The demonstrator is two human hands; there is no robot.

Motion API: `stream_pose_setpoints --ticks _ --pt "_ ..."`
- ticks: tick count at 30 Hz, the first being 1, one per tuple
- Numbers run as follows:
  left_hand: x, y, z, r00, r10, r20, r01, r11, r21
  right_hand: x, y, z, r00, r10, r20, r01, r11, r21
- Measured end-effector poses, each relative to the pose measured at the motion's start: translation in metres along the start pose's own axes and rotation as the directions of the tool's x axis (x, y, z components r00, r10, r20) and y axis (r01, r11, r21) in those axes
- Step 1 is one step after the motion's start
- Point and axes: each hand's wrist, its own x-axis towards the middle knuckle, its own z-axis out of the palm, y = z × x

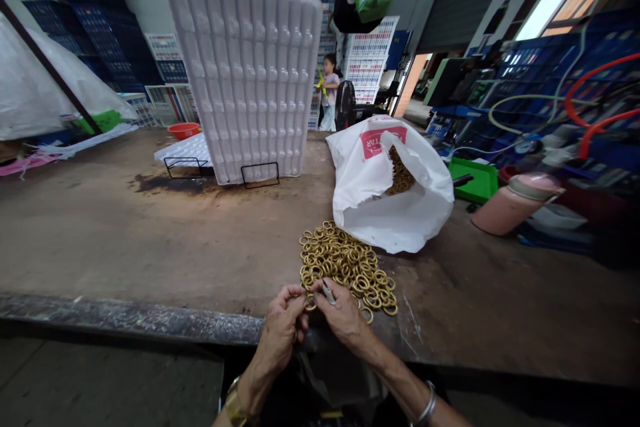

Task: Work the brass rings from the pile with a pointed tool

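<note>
A pile of several brass rings point(345, 263) lies on the brown workbench point(150, 240) in front of me. My left hand point(283, 327) and my right hand point(343, 313) meet at the near edge of the pile, both with fingers curled. Together they pinch one brass ring point(310, 302) between them. My right hand also grips a small silver tool point(329, 291) between thumb and fingers. Behind the pile stands an open white plastic bag point(395, 193) with more brass rings inside.
A white moulded tray point(245, 70) stands upright on wire holders at the back of the bench, another tray flat behind it. A pink jug point(515, 203) and green tray point(475, 180) sit at right. A person stands far back by stacked crates.
</note>
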Motion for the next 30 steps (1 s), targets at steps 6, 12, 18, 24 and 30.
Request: stream_pose_setpoints --ticks 6,12,18,24,30 --pt "0.000 0.002 -0.003 1.000 -0.009 -0.002 0.008 0.993 -0.122 -0.006 -0.009 0.000 0.999 -0.010 0.034 0.010 1.000 -0.028" --pt "0.002 0.000 -0.004 1.000 0.002 -0.009 -0.004 0.988 -0.157 -0.010 -0.013 0.003 0.998 -0.057 0.019 0.059 0.992 -0.114" --pt "-0.001 0.002 -0.005 1.000 -0.010 0.018 0.013 0.988 -0.155 -0.010 -0.006 0.006 0.996 -0.088 0.030 0.091 0.991 -0.102" --pt "-0.001 0.002 -0.006 0.999 -0.004 0.054 0.011 0.992 -0.129 -0.011 -0.006 0.006 0.995 -0.098 0.022 0.100 0.991 -0.085" --pt "0.000 0.002 -0.006 0.998 -0.001 0.057 0.006 0.997 -0.083 -0.014 -0.007 0.006 0.997 -0.078 0.009 0.079 0.994 -0.074"
